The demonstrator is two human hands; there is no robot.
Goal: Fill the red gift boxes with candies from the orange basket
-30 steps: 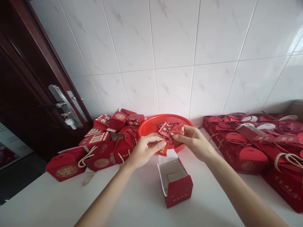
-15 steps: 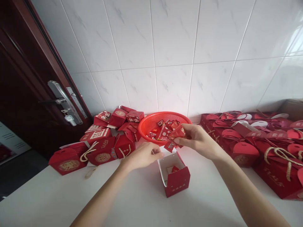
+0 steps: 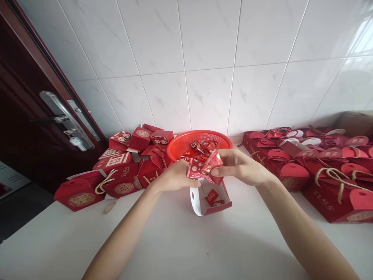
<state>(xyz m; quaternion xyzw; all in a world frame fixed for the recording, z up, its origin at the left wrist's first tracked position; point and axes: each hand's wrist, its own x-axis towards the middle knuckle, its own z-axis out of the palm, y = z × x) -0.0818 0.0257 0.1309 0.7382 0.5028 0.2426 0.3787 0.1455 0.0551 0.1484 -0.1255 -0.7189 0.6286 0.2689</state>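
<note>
My right hand (image 3: 241, 167) pinches a shiny red candy packet (image 3: 213, 163) between thumb and fingers. My left hand (image 3: 176, 177) is closed on the edge of another red packet with white dots (image 3: 196, 170), and the two packets overlap. Just below them, an unlidded red gift box (image 3: 224, 207) with a white inside sits on the table, its white side flap (image 3: 195, 201) folded outward. Small red packets (image 3: 212, 197) lie inside it. Behind my hands is a red plastic basket (image 3: 177, 144) holding several wrapped candies (image 3: 208, 146).
Several red gift boxes (image 3: 124, 186), some with cord handles, are piled on the left. Rows of tied red boxes (image 3: 288, 171) fill the right side of the white table (image 3: 175, 241). A tiled wall (image 3: 163, 97) stands behind, and a dark door (image 3: 35, 101) is at left.
My left hand has taken hold of the dotted packet. Inside the box more red packets show, and its side flap now sticks out left. The view has shifted slightly.
</note>
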